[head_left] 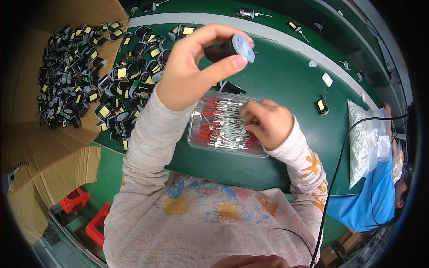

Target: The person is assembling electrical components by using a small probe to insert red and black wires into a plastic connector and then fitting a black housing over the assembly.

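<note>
My left hand (190, 67) is raised above the table, closed around a small black cylindrical motor (220, 52). The motor's round pale blue-grey end cap (244, 47) faces right, and a short bit of red wire shows beside it. Lower down and to the right, my right hand (269, 123) reaches into a clear plastic tray (196, 144). Its thumb and fingers are pinched together at a thin wire lead, partly hidden by the fingers. Red and white wire leads (223, 127) with small white ends fill the tray in a loose pile.
A cardboard box (67, 154) full of motors (67, 85) stands at the left, with more motors (120, 96) heaped beside it. Spaced-out motors (247, 13) lie beyond a pale strip (205, 18). At the right are a bag of white pieces (359, 143) and a person in blue (377, 196).
</note>
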A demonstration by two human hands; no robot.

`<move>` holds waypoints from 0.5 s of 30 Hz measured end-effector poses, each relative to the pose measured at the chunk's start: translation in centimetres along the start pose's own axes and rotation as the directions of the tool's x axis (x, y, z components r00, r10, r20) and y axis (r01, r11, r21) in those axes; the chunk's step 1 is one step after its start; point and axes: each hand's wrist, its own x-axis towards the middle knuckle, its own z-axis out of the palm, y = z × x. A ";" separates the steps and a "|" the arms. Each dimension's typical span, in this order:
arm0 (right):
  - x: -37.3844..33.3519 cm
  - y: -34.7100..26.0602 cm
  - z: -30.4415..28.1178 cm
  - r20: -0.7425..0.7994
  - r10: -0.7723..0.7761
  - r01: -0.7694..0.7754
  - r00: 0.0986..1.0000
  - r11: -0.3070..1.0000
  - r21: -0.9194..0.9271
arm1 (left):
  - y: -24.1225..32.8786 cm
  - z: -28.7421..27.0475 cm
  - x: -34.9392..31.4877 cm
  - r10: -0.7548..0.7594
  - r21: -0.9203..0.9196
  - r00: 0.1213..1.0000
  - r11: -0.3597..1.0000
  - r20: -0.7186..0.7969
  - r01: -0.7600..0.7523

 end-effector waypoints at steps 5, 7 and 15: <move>0.1 -0.7 0.5 0.091 -0.034 0.052 0.995 0.978 -0.204 | 0.7 0.5 -0.2 0.008 -0.001 0.999 1.000 -0.044 -0.008; 0.3 -0.9 0.8 0.060 -0.082 0.094 0.995 0.967 -0.237 | 0.8 0.5 -0.3 0.014 0.033 0.999 0.999 -0.031 -0.013; -0.1 -1.0 -0.1 0.099 -0.038 0.055 0.994 0.984 -0.169 | 1.8 0.1 -0.6 0.030 0.093 0.999 0.995 -0.010 -0.029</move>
